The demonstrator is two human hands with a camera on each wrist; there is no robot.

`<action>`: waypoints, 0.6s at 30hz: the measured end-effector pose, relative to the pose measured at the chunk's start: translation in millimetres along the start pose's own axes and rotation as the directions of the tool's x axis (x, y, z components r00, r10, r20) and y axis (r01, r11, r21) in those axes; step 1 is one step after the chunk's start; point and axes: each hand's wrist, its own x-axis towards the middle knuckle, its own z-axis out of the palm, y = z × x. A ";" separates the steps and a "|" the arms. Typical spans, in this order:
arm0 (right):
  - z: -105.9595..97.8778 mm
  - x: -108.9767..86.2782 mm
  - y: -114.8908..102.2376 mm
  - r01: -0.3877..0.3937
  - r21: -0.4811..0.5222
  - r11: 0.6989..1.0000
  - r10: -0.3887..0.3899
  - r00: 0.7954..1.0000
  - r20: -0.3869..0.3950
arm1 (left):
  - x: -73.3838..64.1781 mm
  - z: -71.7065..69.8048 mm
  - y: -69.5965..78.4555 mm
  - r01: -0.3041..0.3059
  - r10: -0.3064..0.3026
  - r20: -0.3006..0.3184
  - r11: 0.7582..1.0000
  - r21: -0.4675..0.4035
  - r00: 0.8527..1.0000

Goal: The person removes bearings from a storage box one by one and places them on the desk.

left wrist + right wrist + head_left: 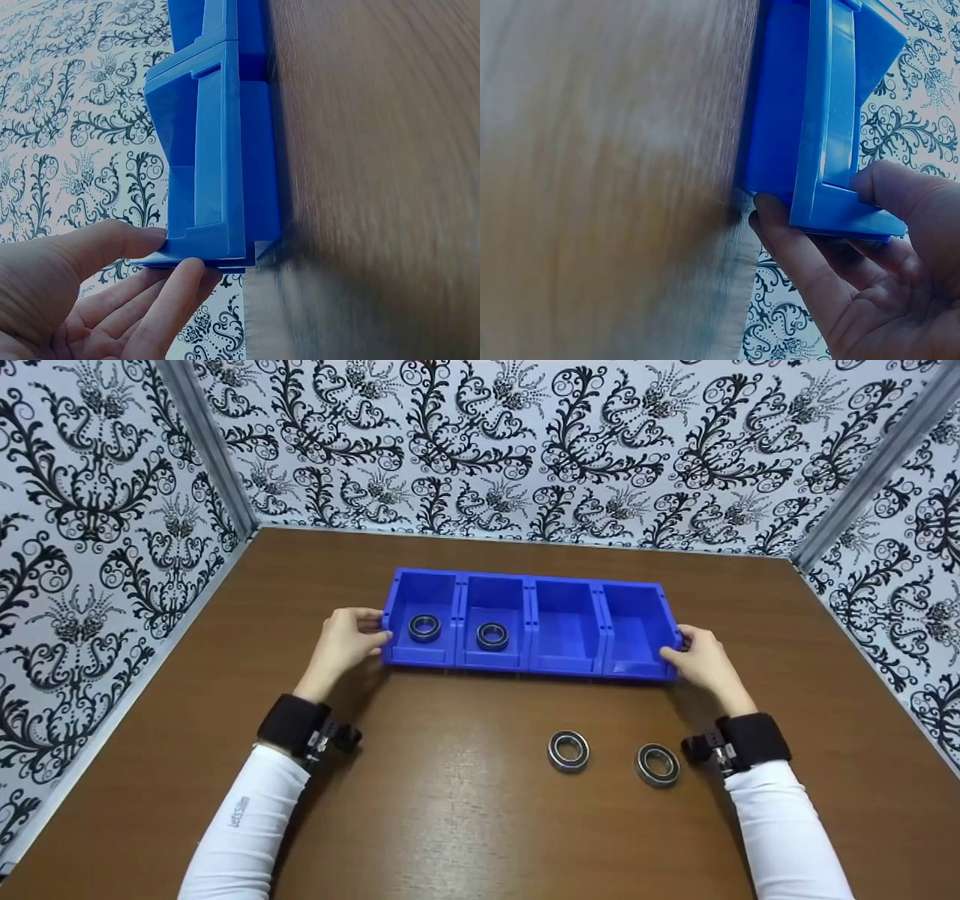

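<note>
A blue bin row (566, 663) with several compartments stands toward the back of the table, its low fronts facing me. My left hand (347, 643) grips its left end, thumb at the front rim and fingers against the outer side, as the left wrist view shows with the bin wall (232, 165). At the opposite end my right hand (701, 660) pinches the side wall; in the right wrist view its thumb (885, 184) lies over the rim. One ball bearing (424, 628) lies in the leftmost compartment, another bearing (493, 637) in the compartment beside it.
Two more bearings lie on the brown table (450, 810) in front of the bins: one bearing (568, 751) right of centre, the other bearing (658, 766) near my right wrist strap (752, 741). Patterned wall panels (525, 457) enclose the back and sides.
</note>
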 end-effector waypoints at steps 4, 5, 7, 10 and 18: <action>-1.3 0.8 0.8 -0.012 0.004 1.000 0.012 1.000 0.017 | 0.7 0.6 0.0 0.000 0.000 -0.001 1.000 -0.002 1.000; -1.6 0.9 0.9 -0.014 0.007 1.000 0.014 1.000 0.020 | 0.8 0.8 -0.1 0.000 0.000 -0.002 1.000 -0.001 1.000; -1.7 1.0 1.1 -0.017 0.011 1.000 0.017 1.000 0.025 | 0.8 0.8 -0.3 0.001 -0.001 -0.002 1.000 0.005 1.000; -1.9 1.1 1.2 -0.017 0.019 1.000 0.017 0.999 0.028 | 1.1 0.7 -0.7 -0.001 0.001 -0.001 1.000 0.016 1.000; -2.1 0.5 0.9 -0.021 0.031 0.999 0.020 0.999 0.032 | 1.0 -0.8 0.1 0.001 -0.001 0.002 1.000 0.029 1.000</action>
